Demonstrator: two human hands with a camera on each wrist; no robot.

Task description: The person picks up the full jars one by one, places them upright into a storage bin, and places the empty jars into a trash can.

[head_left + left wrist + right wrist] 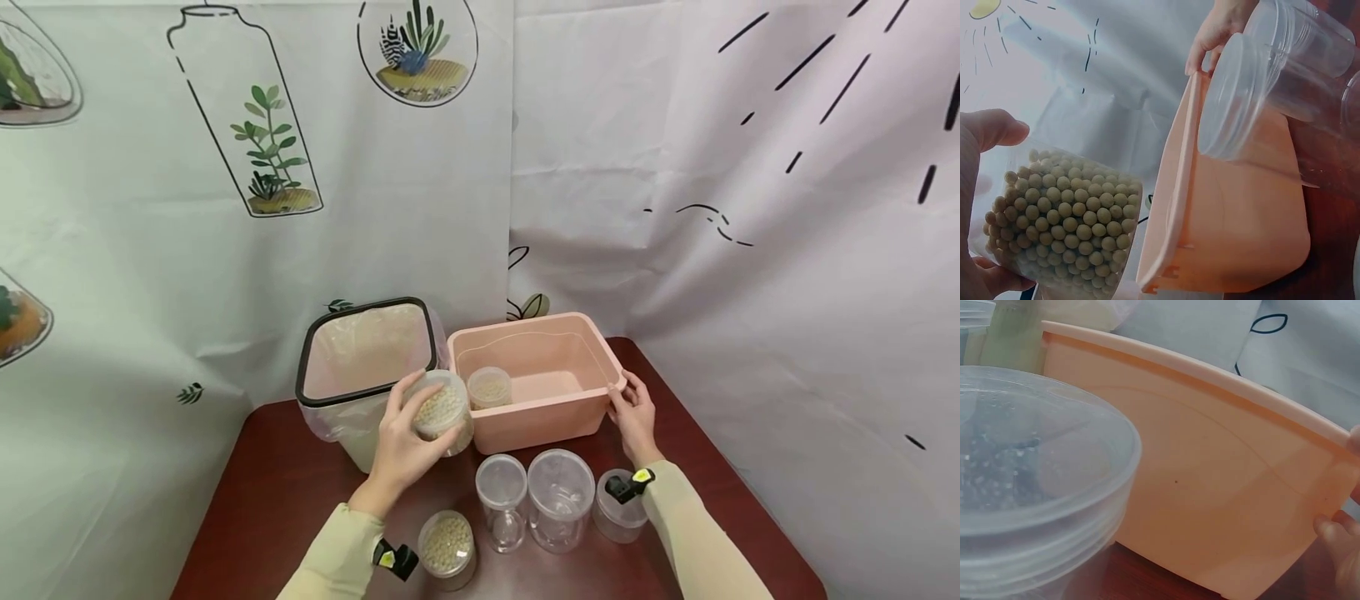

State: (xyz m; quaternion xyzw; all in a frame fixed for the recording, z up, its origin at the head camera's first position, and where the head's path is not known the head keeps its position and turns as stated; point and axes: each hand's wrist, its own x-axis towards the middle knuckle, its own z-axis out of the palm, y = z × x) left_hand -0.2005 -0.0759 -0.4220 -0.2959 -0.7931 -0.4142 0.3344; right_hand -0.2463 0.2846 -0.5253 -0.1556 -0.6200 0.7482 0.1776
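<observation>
My left hand (408, 437) grips a clear lidded jar (441, 410) of small round beige balls, raised beside the bin's front left corner. In the left wrist view the jar (1066, 215) is tilted, with thumb and fingers on either side. My right hand (634, 415) holds the right front corner of the pink plastic bin (540, 423), fingers over its rim. Inside the bin, at the left, sits another lidded jar (491, 390) with beige contents. A similar jar of balls (447, 546) stands on the table near my left wrist.
A bin with a black rim (303, 367) and plastic liner stands left of the pink bin. In front of the pink bin are a slim clear jar (501, 492), a wider clear jar (561, 500) and a short one (617, 525). The table (247, 492) is dark red.
</observation>
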